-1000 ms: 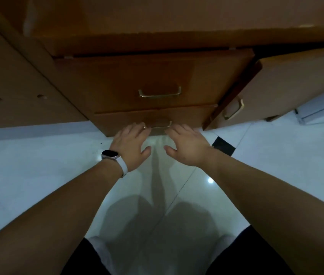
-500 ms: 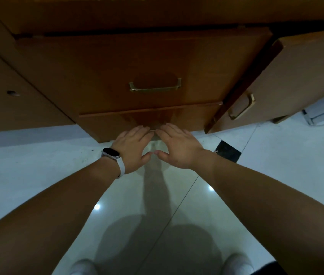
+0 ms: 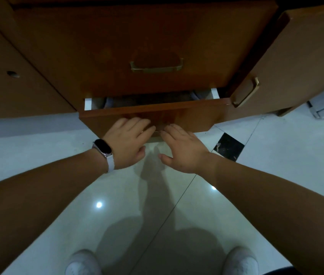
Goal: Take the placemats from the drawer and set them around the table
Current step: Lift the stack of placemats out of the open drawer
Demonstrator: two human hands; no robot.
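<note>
One lower drawer, shut half a second ago, now stands pulled partly out of the wooden cabinet; upper drawer remains closed. Gap exposes dark folded material, likely the placemats, still inside, identity uncertain in dim light. Judgement: retrieval can begin once the opening widens. Left hand and right hand: both palm-down, fingers hooked over the low handle on the drawer front, thumbs loose beneath. Smartwatch on left wrist. White floor tiles below.
</note>
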